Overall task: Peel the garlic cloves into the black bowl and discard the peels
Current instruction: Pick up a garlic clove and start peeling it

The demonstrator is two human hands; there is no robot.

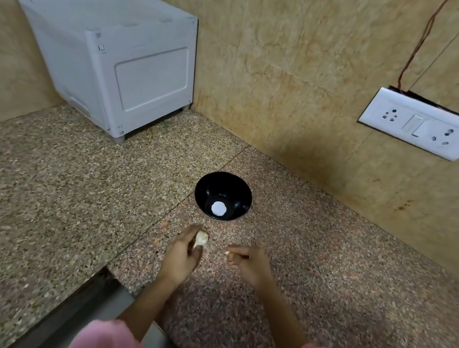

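Observation:
A black bowl (223,195) stands on the speckled granite counter (52,199), with a bright white round spot at its bottom. Just in front of it, my left hand (183,252) grips a garlic piece (201,238) with pale papery skin, fingers curled round it. My right hand (246,261) is a hand's width to the right, pinching a small pale bit, apparently a peel (227,253), between fingertips. Both hands hover low over the counter, short of the bowl.
A white plastic box-like appliance (115,62) sits in the back left corner. A white socket plate (423,123) with a wire hangs on the right wall. The counter's edge and a dark gap (93,295) lie at lower left.

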